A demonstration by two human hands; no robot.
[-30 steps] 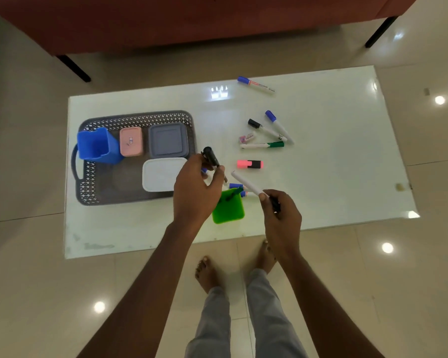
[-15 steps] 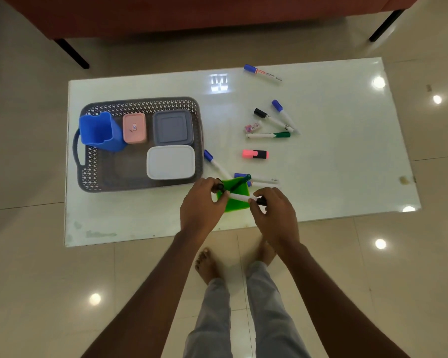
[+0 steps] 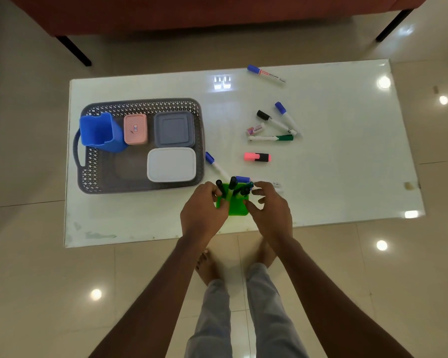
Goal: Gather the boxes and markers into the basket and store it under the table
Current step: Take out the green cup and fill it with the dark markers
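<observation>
A green cup point(image 3: 237, 209) stands near the table's front edge with several markers upright in it. My left hand point(image 3: 202, 213) is at its left side, fingers closed on a black marker point(image 3: 219, 186) that leans in the cup. At the cup's right side, my right hand point(image 3: 270, 211) holds nothing, fingers spread and thumb against the cup. The grey basket point(image 3: 140, 105) at the left holds a blue cup point(image 3: 100, 131), a pink box point(image 3: 135, 129), a grey box point(image 3: 173, 129) and a white box point(image 3: 171, 164). Loose markers lie right of the basket.
On the white table point(image 3: 347, 156) lie a blue marker point(image 3: 216, 165) beside the basket, a pink highlighter point(image 3: 257, 157), a green marker point(image 3: 270, 138), a black-capped marker point(image 3: 272, 120), two blue-capped markers point(image 3: 285, 117) point(image 3: 265, 73) and a small eraser point(image 3: 255, 129). A sofa stands beyond.
Both hands came down to the green cup. The markers they carried now stand in it. My right hand has let go of its white marker.
</observation>
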